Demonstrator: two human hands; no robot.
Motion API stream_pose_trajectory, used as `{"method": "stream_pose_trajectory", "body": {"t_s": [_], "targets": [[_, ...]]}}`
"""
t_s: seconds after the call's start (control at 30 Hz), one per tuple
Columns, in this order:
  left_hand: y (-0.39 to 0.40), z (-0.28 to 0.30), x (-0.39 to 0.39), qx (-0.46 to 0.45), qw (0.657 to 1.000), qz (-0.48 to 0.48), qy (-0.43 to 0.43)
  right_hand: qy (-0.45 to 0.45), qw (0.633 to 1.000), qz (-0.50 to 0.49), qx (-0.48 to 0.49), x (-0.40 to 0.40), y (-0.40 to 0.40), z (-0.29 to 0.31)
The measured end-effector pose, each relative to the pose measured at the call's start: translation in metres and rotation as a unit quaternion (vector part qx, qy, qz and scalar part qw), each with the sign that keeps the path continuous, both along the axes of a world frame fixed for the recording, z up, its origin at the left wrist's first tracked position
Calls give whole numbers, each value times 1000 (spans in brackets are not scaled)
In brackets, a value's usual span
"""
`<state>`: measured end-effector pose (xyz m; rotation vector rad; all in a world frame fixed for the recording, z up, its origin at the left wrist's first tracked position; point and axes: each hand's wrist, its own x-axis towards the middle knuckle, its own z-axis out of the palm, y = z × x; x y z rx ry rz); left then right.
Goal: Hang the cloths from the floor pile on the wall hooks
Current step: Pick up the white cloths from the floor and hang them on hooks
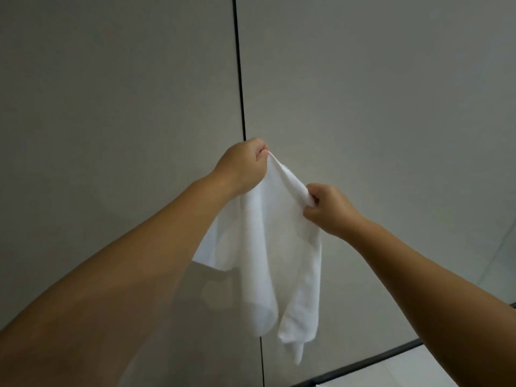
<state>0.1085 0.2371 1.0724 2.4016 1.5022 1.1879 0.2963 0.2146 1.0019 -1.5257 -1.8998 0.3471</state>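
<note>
Head view: one white cloth [268, 255] is held up in the air in front of a grey panelled wall [111, 93], off the floor and not on any hook. Terry-like, soft texture is seen on it, plain white, no print or border visible. The top edge is bunched into a ridge stretched between both hands; below that the fabric hangs in loose vertical folds, ending in two rounded lobes and one narrow corner tip at the lowest point. A flap on the left side is spread out behind the left forearm.

Left hand [243, 166]: grip closed, the upper end of the bunched edge is pinched between thumb and curled fingers, knuckles up near the wall seam. Right hand [328, 209]: grip closed too, fingers curled round the lower end of the same ridge, set lower and to the right of the left hand. Both forearms are bare and extended forward.

A thin dark vertical seam [239, 65] is seen between wall panels, passing behind the left hand and the cloth. A dark baseboard strip [371, 361] runs at lower right where wall meets pale floor tile [446, 370].
</note>
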Motion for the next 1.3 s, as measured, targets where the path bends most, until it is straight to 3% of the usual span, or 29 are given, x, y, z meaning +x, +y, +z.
{"method": "stream_pose_trajectory", "body": {"t_s": [0.27, 0.53, 0.8, 0.9, 1.13, 1.3], "targets": [[-13, 3, -73, -23, 997, 71, -9, 34, 999, 31, 25, -40, 4, 7], [-41, -30, -141, -191, 981, 9, 21, 103, 989, 70, 81, -107, 0, 31], [-71, -77, -173, -260, 941, -41, -215, 59, 981, 172, 68, -183, -17, 39], [-80, -85, -185, -273, 918, -13, -287, 62, 977, 197, 52, -203, -20, 32], [-117, -85, -226, -232, 941, 156, -192, -35, 956, 293, 9, -236, -13, 14], [-173, -76, -257, -202, 940, 245, -126, -122, 899, 420, -24, -278, -28, -7]]}}
